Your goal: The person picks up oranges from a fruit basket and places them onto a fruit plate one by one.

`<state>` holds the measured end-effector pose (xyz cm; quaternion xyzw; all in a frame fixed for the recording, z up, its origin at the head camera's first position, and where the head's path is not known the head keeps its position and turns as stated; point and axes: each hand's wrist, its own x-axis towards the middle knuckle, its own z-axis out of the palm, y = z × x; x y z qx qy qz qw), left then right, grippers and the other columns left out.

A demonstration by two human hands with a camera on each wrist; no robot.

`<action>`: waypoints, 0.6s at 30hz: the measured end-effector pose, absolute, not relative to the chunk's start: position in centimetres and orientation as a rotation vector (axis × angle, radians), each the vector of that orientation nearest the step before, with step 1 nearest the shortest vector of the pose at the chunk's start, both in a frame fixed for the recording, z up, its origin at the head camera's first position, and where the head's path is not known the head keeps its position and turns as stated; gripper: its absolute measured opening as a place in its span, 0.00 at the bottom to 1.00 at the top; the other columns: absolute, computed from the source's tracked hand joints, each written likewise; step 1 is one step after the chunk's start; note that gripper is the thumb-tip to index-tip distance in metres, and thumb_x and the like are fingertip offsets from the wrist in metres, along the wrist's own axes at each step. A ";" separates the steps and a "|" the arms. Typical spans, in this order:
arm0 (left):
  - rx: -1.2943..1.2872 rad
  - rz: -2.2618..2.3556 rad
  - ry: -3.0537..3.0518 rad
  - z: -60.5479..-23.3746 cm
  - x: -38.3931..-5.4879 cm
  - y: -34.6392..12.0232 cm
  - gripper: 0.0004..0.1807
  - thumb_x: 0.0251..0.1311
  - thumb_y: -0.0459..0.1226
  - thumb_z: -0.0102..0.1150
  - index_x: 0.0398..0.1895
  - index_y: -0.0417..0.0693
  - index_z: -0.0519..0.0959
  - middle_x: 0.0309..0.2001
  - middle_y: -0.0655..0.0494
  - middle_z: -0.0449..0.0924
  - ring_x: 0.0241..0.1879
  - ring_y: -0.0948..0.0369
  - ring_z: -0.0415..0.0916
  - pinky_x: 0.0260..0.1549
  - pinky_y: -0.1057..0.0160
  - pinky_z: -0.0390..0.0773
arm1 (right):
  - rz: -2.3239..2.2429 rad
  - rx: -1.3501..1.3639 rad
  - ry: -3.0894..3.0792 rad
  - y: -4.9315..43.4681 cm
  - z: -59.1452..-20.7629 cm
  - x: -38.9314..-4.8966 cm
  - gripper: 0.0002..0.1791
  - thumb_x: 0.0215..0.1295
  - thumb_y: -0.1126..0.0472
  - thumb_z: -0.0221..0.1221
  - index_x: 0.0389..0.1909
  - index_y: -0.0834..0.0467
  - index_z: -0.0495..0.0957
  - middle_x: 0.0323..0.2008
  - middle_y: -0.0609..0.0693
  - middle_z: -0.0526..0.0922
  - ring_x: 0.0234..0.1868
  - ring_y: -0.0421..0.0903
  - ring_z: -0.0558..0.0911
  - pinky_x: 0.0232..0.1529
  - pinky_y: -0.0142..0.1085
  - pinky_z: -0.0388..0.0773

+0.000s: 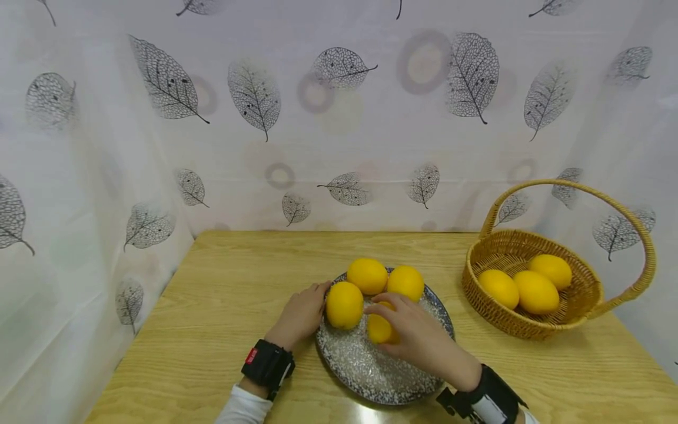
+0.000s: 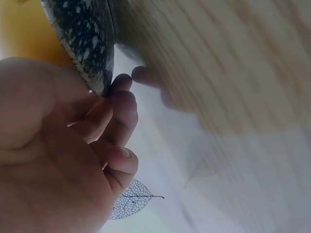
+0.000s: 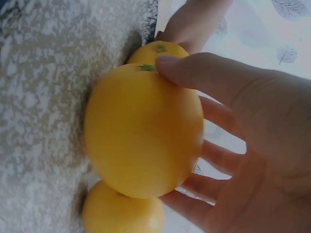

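Observation:
A round speckled grey plate (image 1: pixel 365 368) with a dark rim lies on the table. My right hand (image 1: pixel 424 338) holds an orange (image 3: pixel 141 133) over the plate's middle, thumb near its green stem end and fingers round the far side. Whether that orange touches the plate I cannot tell. Three more oranges sit toward the plate's far side: one at left (image 1: pixel 344 306), one at the back (image 1: pixel 367 275), one at right (image 1: pixel 406 282). At the plate's left edge, my left hand (image 1: pixel 301 315) grips the rim; the left wrist view shows its fingers curled by the speckled edge (image 2: pixel 87 41).
To the plate's right stands a wicker basket (image 1: pixel 514 324) with a tall arched handle (image 1: pixel 577 185). Three oranges (image 1: pixel 537 292) lie inside it. Behind the wooden table (image 1: pixel 212 330) hangs a pale curtain (image 1: pixel 339 135) with a leaf print.

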<state>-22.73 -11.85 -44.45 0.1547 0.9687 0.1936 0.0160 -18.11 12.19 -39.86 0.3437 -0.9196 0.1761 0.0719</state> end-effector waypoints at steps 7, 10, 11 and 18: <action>0.494 0.568 3.024 -44.4 -22.7 -11.9 0.25 0.69 0.36 0.49 0.68 0.40 0.67 0.60 0.39 0.77 0.58 0.45 0.74 0.55 0.38 0.75 | 0.567 0.991 -2.745 11.8 -40.1 -18.4 0.33 0.44 0.52 0.73 0.55 0.50 0.79 0.60 0.52 0.78 0.60 0.49 0.74 0.58 0.52 0.79; 0.499 0.563 3.030 -44.3 -22.7 -11.8 0.25 0.69 0.36 0.49 0.68 0.39 0.68 0.60 0.39 0.77 0.58 0.45 0.74 0.55 0.38 0.76 | 0.571 0.935 -2.781 11.9 -39.9 -18.4 0.34 0.43 0.49 0.74 0.56 0.49 0.79 0.61 0.51 0.77 0.61 0.49 0.72 0.59 0.53 0.77; 0.499 0.560 3.031 -44.3 -22.7 -11.8 0.24 0.69 0.35 0.49 0.67 0.38 0.68 0.60 0.39 0.77 0.58 0.45 0.74 0.55 0.39 0.76 | 0.566 0.924 -2.793 11.9 -39.9 -18.4 0.34 0.43 0.49 0.74 0.56 0.48 0.79 0.61 0.51 0.77 0.62 0.49 0.72 0.59 0.54 0.77; 0.495 0.554 3.027 -44.5 -22.8 -11.7 0.24 0.69 0.35 0.49 0.67 0.38 0.68 0.60 0.39 0.77 0.57 0.45 0.74 0.55 0.39 0.76 | 0.531 0.931 -2.828 12.2 -39.7 -18.3 0.35 0.43 0.49 0.73 0.57 0.47 0.78 0.60 0.51 0.78 0.60 0.51 0.74 0.58 0.55 0.77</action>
